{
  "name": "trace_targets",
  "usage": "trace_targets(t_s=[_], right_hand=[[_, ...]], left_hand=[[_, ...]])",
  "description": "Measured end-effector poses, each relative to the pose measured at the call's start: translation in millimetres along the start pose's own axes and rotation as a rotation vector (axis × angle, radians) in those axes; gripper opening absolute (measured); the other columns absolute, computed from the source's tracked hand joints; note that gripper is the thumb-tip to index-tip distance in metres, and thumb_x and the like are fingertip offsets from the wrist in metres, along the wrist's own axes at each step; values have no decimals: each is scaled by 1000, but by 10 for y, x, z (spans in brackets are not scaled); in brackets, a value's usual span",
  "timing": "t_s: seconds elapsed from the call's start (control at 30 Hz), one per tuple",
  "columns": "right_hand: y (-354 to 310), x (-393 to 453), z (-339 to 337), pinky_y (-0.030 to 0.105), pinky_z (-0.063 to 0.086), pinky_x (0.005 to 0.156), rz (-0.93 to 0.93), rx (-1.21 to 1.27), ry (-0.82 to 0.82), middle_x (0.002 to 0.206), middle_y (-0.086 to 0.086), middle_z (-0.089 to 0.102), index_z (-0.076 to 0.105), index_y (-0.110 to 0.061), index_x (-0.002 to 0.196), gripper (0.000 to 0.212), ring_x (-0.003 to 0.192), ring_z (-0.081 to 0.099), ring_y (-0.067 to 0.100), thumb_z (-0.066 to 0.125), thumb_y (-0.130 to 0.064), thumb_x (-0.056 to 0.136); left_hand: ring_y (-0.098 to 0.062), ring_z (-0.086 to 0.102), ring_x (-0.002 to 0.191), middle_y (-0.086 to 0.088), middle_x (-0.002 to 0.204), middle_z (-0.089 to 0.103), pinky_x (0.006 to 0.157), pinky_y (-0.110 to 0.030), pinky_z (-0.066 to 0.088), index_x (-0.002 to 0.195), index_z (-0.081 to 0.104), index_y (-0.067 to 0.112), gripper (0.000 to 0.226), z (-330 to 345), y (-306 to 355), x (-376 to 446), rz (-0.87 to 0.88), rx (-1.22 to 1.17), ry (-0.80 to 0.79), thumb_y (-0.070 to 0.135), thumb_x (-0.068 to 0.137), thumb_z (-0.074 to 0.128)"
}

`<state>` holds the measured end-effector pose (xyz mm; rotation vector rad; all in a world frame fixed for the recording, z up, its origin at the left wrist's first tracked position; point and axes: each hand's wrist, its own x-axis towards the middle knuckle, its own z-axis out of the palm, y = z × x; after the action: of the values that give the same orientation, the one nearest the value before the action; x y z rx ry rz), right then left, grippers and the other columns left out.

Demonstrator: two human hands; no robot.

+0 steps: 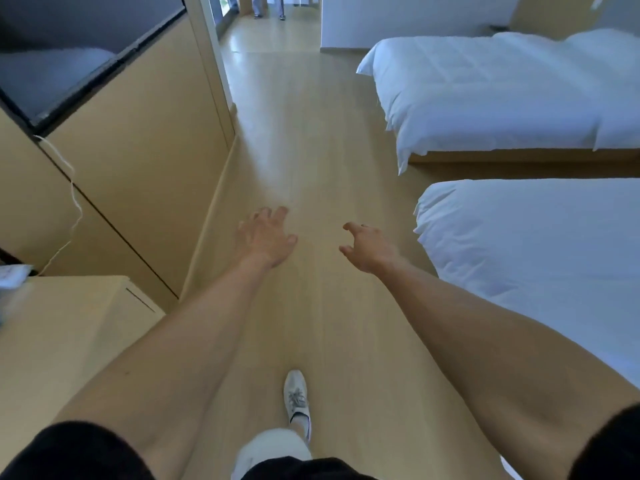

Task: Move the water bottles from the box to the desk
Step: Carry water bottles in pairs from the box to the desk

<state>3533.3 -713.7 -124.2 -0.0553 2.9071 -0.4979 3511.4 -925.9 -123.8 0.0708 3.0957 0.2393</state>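
- Wooden floor (311, 161) runs from 6 to 12 o'clock, with two white beds (519, 98) from 1 to 4 o'clock and a wall panel (138, 140) with a dark screen (69, 53) from 9 to 11 o'clock.
- Left hand (268, 235) and right hand (369, 245) reach forward at centre, fingers loosely spread, holding nothing.
- No box or bottles show anywhere, so the task's things are out of view; likely the person walks to fetch them.
- Desk (69, 334) lies at 8 o'clock, beside the left arm; a swing could knock its corner.
- White cord (74, 202) dangles at 9 o'clock near the desk and could snag a hand or a bottle set there.
- Shoe (297, 400) steps at 6 o'clock; looking down at the hands, the person may clip the near bed.
- Someone's legs (268, 6) stand at 12 o'clock, possibly in the way.
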Motion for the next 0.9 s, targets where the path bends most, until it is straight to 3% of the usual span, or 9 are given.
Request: trace_targets(t_s=[0.13, 0.4, 0.77, 0.9], right_hand=[[189, 508, -53, 41, 44, 105, 102, -46, -60, 148, 5, 47, 36, -25, 150, 62, 134, 45, 27, 59, -37, 94], [323, 1653, -328, 42, 43, 101, 208, -121, -84, 146, 6, 47, 33, -27, 151, 61, 132, 47, 27, 54, -44, 96], [512, 2959, -531, 45, 40, 108, 219, -144, -191, 152, 5, 39, 25, -34, 154, 67, 138, 40, 28, 49, -56, 95], [638, 3609, -638, 49, 32, 114, 188, -171, -188, 162, 1, 26, 22, -35, 155, 66, 147, 26, 25, 45, -56, 97]], left_hand=[[-33, 47, 131, -7, 143, 50, 109, -47, 38, 145, 43, 33, 61, 157, 76, 703, 30, -4, -27, 55, 90, 54], [-29, 48, 131, -4, 142, 52, 108, -44, 36, 142, 46, 36, 59, 300, 29, 2026, 39, -41, -105, 57, 87, 55], [-29, 39, 138, -2, 151, 44, 114, -43, 31, 148, 39, 36, 61, 311, 216, 3355, 94, -45, -221, 59, 92, 49], [-26, 33, 144, -2, 157, 37, 117, -43, 26, 150, 36, 36, 62, 313, 296, 3958, 109, -25, -240, 59, 94, 47]])
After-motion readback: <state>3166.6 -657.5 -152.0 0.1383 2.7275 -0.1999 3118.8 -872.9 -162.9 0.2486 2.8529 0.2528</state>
